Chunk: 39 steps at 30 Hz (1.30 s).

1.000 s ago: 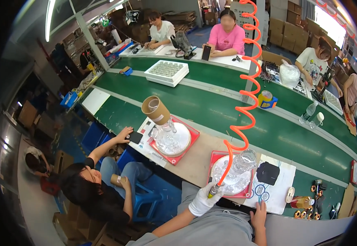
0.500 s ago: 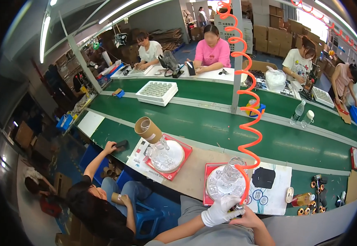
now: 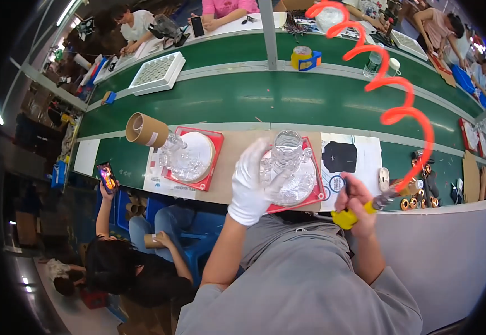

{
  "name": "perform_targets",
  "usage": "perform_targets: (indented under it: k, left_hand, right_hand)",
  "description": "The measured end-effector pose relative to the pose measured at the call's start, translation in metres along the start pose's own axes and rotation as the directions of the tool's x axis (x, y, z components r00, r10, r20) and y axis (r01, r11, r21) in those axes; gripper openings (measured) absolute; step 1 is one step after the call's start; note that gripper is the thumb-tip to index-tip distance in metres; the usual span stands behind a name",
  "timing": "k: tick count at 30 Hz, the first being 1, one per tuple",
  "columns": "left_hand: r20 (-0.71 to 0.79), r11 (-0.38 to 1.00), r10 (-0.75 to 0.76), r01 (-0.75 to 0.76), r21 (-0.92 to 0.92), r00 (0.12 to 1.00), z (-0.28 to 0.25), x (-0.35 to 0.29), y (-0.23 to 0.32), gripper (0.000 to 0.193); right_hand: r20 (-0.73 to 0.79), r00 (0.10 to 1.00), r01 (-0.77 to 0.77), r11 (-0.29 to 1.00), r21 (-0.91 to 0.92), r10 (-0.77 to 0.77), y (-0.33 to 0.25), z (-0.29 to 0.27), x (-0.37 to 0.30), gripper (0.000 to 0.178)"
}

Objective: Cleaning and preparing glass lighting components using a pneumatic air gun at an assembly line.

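Note:
My left hand, in a white glove, is at the left side of a clear glass vessel, fingers stretched and thumb apart; whether it touches the glass I cannot tell. Under the vessel, more clear glass parts lie on a round white disc set on a red square base. My bare right hand is closed round a yellow air blow gun with a dark nozzle, joined to an orange coiled hose. The gun is right of the red base, above the table's near edge.
To the left, a second red base carries glass parts and a tilted cardboard tube. A black flat piece lies on white paper. A seated co-worker holds a phone. Beyond runs a green conveyor with a white tray.
My hands have parted from together at the near edge: the left rose to the glass vessel, the right moved right with the air blow gun. The hose swung right. The view tilted down.

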<state>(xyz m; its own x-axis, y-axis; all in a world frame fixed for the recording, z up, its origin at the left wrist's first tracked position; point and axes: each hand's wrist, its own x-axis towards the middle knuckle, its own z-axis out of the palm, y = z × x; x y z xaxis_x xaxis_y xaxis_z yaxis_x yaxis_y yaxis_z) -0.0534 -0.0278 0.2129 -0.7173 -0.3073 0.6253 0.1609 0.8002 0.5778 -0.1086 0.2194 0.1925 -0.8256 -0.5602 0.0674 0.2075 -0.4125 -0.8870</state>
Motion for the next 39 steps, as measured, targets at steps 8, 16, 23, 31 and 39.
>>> perform_targets:
  k: [8, 16, 23, 31, 39]
  left_hand:
    - [0.356, 0.982, -0.006, -0.061, 0.179, 0.934, 0.015, 0.051, 0.026, 0.053]
    - [0.550, 0.870, 0.286, -0.453, 0.195, 0.785, 0.027, 0.076, 0.026, 0.010]
    - [0.028, 0.930, 0.352, -0.347, -0.123, 0.936, 0.036, 0.048, 0.001, 0.038]
    - [-0.035, 0.981, 0.137, -0.140, -0.132, 0.990, 0.047, 0.001, -0.007, 0.065]
    - [-0.045, 0.852, -0.512, 0.501, -0.150, 0.857, 0.046, -0.149, -0.100, 0.076]
  right_hand:
    - [0.044, 0.833, 0.543, 0.830, 0.124, -0.552, -0.102, 0.041, 0.014, 0.069]
    - [0.111, 0.798, 0.583, 0.805, 0.109, -0.592, -0.112, 0.065, 0.041, 0.064]
    - [0.033, 0.836, 0.542, 0.834, 0.101, -0.548, -0.103, 0.051, 0.037, 0.063]
    - [0.013, 0.859, 0.509, 0.857, 0.082, -0.512, -0.083, 0.042, 0.039, 0.061]
    - [-0.101, 0.983, 0.152, 0.988, -0.039, -0.155, 0.001, -0.013, 0.036, 0.052]
